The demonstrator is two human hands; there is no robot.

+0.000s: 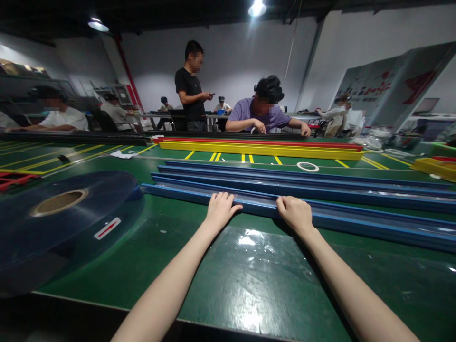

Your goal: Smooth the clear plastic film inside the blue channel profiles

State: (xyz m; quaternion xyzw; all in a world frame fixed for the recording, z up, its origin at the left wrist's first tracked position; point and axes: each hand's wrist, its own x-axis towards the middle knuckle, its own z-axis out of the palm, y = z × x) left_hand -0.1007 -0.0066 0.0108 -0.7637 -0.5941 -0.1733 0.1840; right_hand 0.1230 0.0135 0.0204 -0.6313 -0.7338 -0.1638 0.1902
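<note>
A long blue U-shaped channel [256, 208] lies across the green table in front of me, its open side facing up. My left hand [220, 210] grips it left of centre, with the fingers curled over the near wall and the thumb out to the right. Farther right, my right hand [295, 211] holds the same channel with its fingers closed over the near wall; the fingertips are hidden. Clear film shows inside the channel. Right behind it lie more blue channels [320, 187]. Glossy clear film [249, 266] lies flat on the table between my forearms.
At left stands a large roll of clear film [107, 190] with a cardboard core. Yellow [256, 151] and red strips lie farther back, near a white tape ring [308, 166]. A co-worker [249, 114] sits opposite; another person [192, 90] stands behind. A yellow bin [434, 168] is at right.
</note>
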